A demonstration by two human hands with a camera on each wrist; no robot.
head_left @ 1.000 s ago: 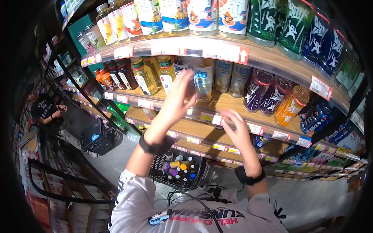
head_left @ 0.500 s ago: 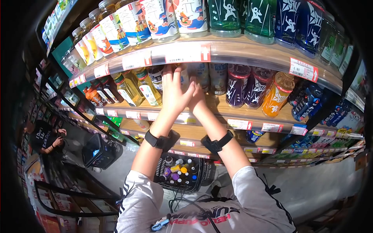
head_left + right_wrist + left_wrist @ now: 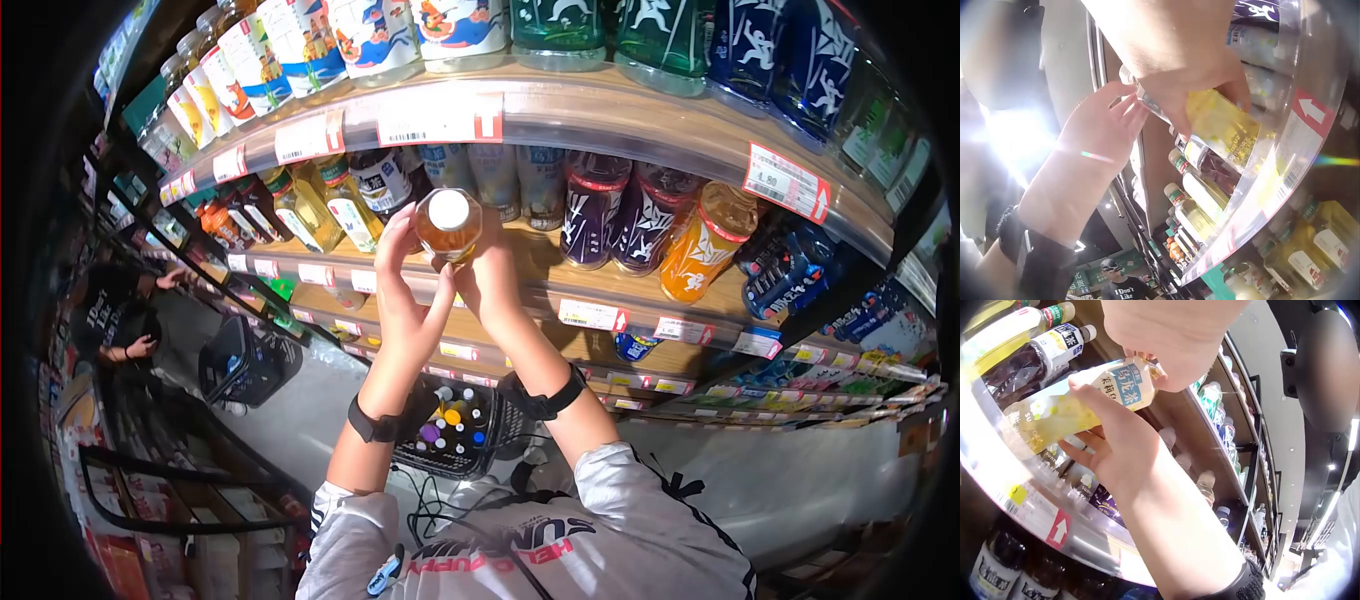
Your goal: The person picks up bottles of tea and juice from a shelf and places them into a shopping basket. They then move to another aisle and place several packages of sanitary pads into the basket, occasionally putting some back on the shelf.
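**At the shelf's front edge, a tea bottle with its cap toward the person**

The bottle lies between the two grips, its long axis tilted: the white cap points up at the head camera, and the base points away, toward the shelf. Both grips touch it, at different ends. The left grip has its fingers lightly bent about the neck and shoulder; the right grip is wrapped around the body, thumb and fingers closed on the plastic. That split, neck to the left and body to the right, looks like the relation any shift depends on.

Beyond the bottle, the upper shelf edge overhangs, leaving little room upward there. A dark bottle stands close behind on the left. The freer room seems to lie toward the chest and down between the forearms, where a basket sits. I cannot tell whether the base touches the shelf.
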